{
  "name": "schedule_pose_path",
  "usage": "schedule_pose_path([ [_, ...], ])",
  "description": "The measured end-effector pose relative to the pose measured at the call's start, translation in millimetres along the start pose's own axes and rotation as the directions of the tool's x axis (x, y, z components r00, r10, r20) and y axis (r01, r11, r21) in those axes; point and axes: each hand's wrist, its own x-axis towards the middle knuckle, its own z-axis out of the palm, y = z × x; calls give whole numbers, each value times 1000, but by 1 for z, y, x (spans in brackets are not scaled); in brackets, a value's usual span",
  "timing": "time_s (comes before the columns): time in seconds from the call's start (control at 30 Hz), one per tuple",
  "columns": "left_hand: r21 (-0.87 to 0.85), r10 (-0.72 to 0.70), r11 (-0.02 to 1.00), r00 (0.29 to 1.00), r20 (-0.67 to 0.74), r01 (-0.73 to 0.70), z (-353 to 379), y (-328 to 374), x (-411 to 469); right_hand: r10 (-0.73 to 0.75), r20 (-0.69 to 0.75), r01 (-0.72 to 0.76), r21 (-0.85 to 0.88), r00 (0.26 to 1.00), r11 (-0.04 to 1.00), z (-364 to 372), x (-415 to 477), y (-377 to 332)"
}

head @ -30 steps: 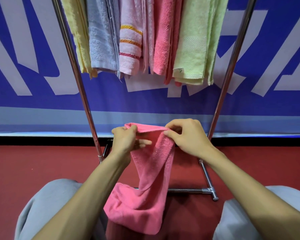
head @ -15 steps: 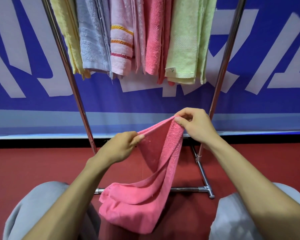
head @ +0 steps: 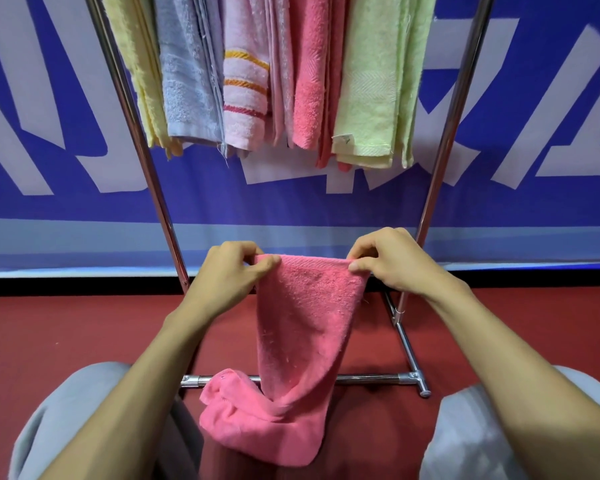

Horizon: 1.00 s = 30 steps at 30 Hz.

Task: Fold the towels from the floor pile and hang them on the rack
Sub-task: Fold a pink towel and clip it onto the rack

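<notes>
A pink towel [head: 305, 327] hangs between my hands in front of the metal rack [head: 444, 140]. My left hand [head: 229, 275] pinches its top left corner and my right hand [head: 392, 261] pinches its top right corner, so the top edge is stretched flat. The towel's lower end lies bunched between my knees, over the rack's bottom bar [head: 368, 378]. Several folded towels hang on the rack above: yellow [head: 142, 74], blue-grey [head: 184, 81], pale pink striped [head: 245, 95], pink [head: 309, 81] and light green [head: 371, 84].
A blue banner with white shapes [head: 66, 133] covers the wall behind the rack. The floor [head: 66, 334] is red. My grey-trousered knees [head: 84, 410] frame the lower corners. The rack's right foot [head: 420, 386] sticks out toward me.
My hands have drawn apart and levelled out, spreading the towel's top edge wide where it was bunched and slanted before. The towel now hangs flat-faced toward me.
</notes>
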Motion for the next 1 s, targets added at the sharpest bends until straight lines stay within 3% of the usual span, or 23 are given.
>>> schedule_pose_path([
  [0.23,-235,-10,972,999,-38,1,-3,5,-1,46,-27,-43,118,999,992,0,-1,-1],
  [0.47,-4,28,1000,996,-87,-29,-1,4,-3,69,-9,-69,-25,998,997,1,0,1],
  [0.73,-81,-45,996,992,-120,36,-2,5,-2,85,-43,-85,-1,995,996,2,-1,4],
  [0.87,-128,-52,991,982,-183,29,-4,6,-2,109,-84,-103,75,990,992,2,1,3],
  [1.0,-191,-85,981,974,-211,44,-9,7,-3,150,-134,-103,303,980,947,2,1,0],
])
